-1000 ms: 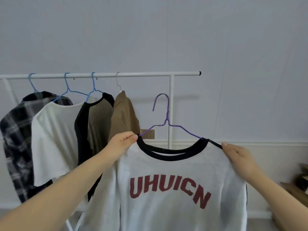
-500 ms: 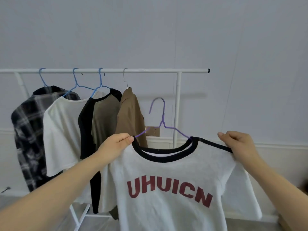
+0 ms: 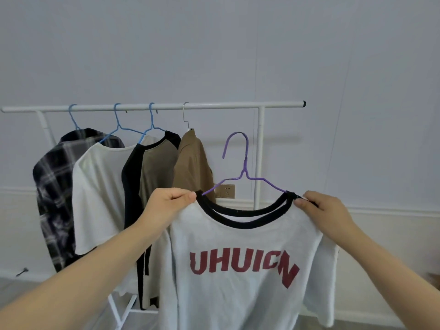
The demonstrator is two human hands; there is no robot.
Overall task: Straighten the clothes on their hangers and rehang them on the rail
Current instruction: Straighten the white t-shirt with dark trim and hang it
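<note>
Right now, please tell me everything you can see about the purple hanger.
The purple hanger looks like thin wire with a purple coating. Its open hook curves over at the top, above a twisted neck, and two arms slope down into the black collar of the white T-shirt, which hangs on it. It stands roughly upright, below the white rail and not hooked on it. The left hand and right hand grip the shirt's shoulders at its arm ends.
</note>
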